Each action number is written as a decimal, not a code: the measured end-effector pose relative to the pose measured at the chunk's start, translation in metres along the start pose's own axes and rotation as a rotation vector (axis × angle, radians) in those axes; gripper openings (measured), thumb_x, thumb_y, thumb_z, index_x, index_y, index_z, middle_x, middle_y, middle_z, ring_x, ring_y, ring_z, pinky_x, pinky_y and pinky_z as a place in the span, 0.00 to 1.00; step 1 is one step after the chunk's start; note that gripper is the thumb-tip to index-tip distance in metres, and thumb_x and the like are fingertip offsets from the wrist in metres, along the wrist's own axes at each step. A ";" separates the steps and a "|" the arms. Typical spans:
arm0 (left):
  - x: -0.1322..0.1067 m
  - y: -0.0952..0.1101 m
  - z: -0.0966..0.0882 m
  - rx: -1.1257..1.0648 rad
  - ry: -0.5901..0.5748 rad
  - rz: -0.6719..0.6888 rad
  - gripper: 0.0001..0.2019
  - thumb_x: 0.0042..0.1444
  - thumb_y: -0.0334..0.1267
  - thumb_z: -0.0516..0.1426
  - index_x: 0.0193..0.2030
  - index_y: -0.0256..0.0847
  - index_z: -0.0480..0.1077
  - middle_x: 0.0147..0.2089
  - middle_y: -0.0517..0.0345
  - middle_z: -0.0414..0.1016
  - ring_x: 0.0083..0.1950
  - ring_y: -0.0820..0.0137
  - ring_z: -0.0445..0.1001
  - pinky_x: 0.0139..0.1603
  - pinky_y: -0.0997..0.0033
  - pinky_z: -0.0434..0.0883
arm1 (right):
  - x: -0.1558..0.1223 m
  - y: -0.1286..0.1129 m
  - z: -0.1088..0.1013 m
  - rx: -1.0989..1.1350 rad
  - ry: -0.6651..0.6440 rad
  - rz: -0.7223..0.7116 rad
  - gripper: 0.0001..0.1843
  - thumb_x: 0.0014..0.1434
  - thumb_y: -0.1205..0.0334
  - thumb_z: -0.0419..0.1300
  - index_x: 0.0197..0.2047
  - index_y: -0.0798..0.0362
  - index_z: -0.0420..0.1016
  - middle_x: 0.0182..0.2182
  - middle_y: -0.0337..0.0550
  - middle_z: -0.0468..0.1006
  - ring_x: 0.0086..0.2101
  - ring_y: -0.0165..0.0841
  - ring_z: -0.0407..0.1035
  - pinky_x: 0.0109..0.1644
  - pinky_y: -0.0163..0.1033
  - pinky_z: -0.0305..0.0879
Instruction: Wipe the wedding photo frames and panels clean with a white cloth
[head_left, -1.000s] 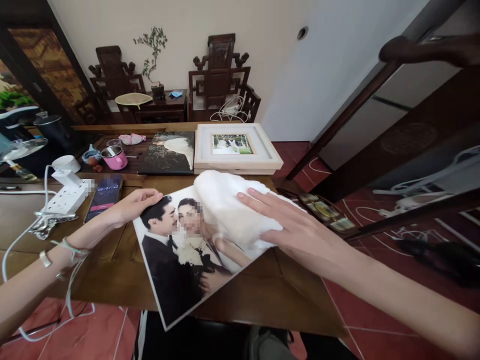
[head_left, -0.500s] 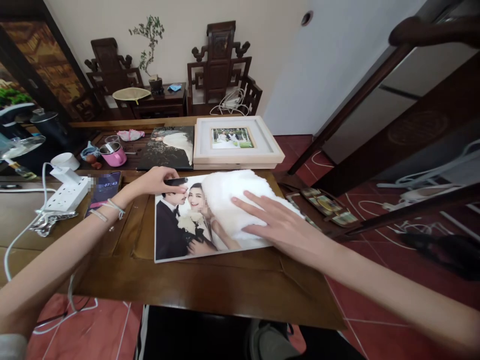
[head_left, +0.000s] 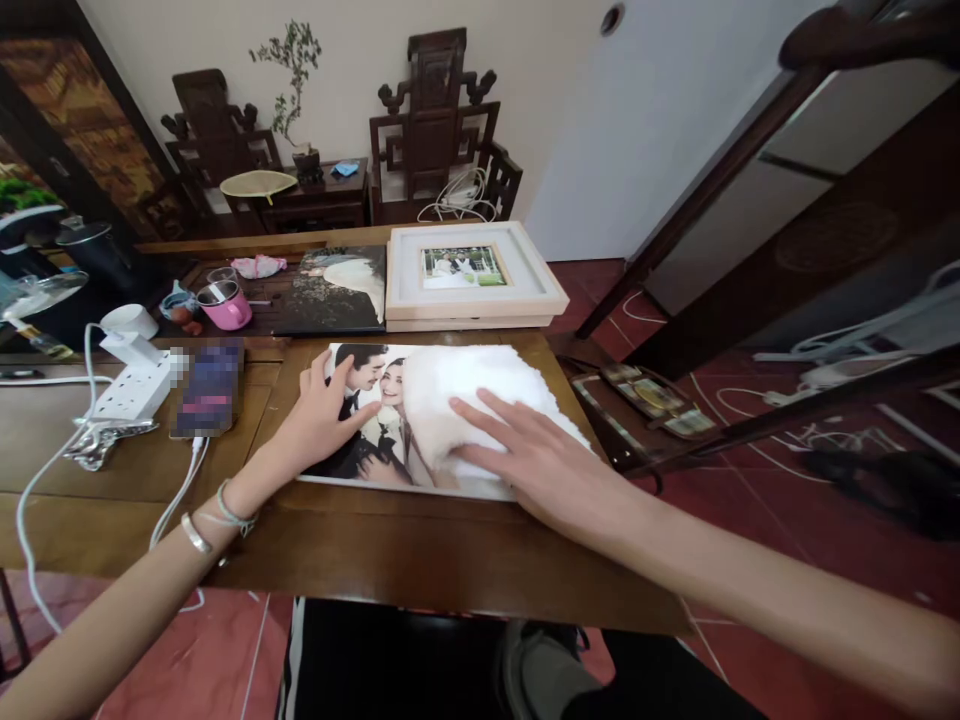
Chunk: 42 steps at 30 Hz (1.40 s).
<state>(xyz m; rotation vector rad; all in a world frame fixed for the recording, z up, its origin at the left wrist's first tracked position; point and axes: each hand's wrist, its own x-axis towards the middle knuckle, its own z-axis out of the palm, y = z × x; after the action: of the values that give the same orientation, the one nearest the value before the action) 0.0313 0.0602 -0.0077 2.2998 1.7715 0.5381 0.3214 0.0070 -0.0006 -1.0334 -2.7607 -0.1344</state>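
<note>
A photo panel (head_left: pixel 420 472) with a printed picture of two people and a pale bouquet lies flat on the wooden table in front of me. Across its right half is spread a fluffy white cloth (head_left: pixel 469 375), which hides that part of the print. My right hand (head_left: pixel 525 450) rests flat on the cloth, fingers stretched out and pointing left. At the panel's left end, my left hand (head_left: pixel 322 410) lies with fingers spread, thumb over the picture and the other fingers near the upper left corner.
Behind the panel are a light wooden picture frame (head_left: pixel 547 292) and a dark photo panel (head_left: pixel 330 305). Leftward sit a pink mug (head_left: pixel 225 305), a phone (head_left: pixel 208 390) on a cable, and a white power strip (head_left: pixel 139 390). The table (head_left: pixel 450 560) ends just before my lap.
My left hand has come down from the panel's top edge to its left end, and its fingers have spread. The right hand and cloth have shifted slightly left.
</note>
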 end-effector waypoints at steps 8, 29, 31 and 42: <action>0.002 -0.011 0.010 0.017 0.058 0.167 0.29 0.62 0.53 0.52 0.62 0.33 0.61 0.70 0.34 0.52 0.69 0.47 0.50 0.68 0.42 0.53 | 0.061 0.042 0.008 -0.057 -0.167 -0.020 0.44 0.45 0.89 0.49 0.63 0.51 0.65 0.69 0.57 0.51 0.67 0.59 0.41 0.60 0.72 0.53; -0.003 -0.025 0.021 -0.033 0.090 0.169 0.21 0.66 0.38 0.44 0.63 0.35 0.63 0.68 0.40 0.60 0.69 0.53 0.55 0.65 0.42 0.60 | 0.038 -0.033 -0.006 0.020 -0.227 -0.146 0.35 0.49 0.84 0.55 0.58 0.48 0.71 0.69 0.55 0.52 0.66 0.61 0.42 0.60 0.74 0.51; -0.003 -0.027 0.021 -0.042 0.093 0.179 0.21 0.66 0.38 0.44 0.63 0.36 0.63 0.68 0.41 0.60 0.69 0.53 0.55 0.65 0.42 0.60 | 0.052 -0.009 -0.009 0.018 -0.296 -0.155 0.39 0.46 0.85 0.54 0.60 0.48 0.69 0.70 0.54 0.49 0.67 0.59 0.39 0.61 0.73 0.50; -0.001 -0.025 0.016 -0.066 0.060 0.179 0.22 0.66 0.39 0.45 0.63 0.33 0.62 0.68 0.37 0.58 0.70 0.54 0.54 0.66 0.44 0.59 | 0.073 -0.006 -0.012 -0.023 -0.237 0.078 0.32 0.54 0.80 0.53 0.63 0.56 0.66 0.68 0.57 0.54 0.66 0.62 0.45 0.60 0.72 0.54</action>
<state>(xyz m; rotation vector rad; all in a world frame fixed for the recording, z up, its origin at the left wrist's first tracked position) 0.0151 0.0668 -0.0312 2.4337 1.5563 0.6908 0.2649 0.0471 0.0262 -1.2346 -2.9269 -0.0337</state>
